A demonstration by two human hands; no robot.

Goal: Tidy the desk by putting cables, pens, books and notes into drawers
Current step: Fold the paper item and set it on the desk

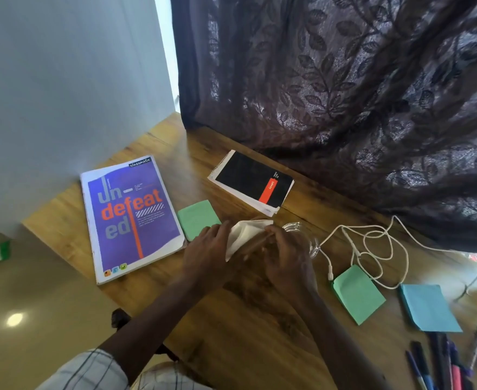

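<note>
My left hand [207,249] lies with its fingers stretched onto the left edge of a folded white paper [244,233] at the desk's middle. My right hand [288,256] curls its fingers over the paper's right end, next to a clear glass object [306,235] that it partly hides. A purple notebook [131,218] lies at the left and a black spiral notepad [251,181] behind the hands. Green note pads [196,218] [358,295] and a blue pad [428,308] lie around. A white cable [372,249] is tangled at the right. Several pens [440,364] lie at the bottom right.
A dark patterned curtain [344,94] hangs over the wooden desk's [260,319] back and right. A white wall [62,94] stands behind the left end. The desk's left edge drops to a tan floor [34,305]. A thin dark cable [471,282] trails at the far right.
</note>
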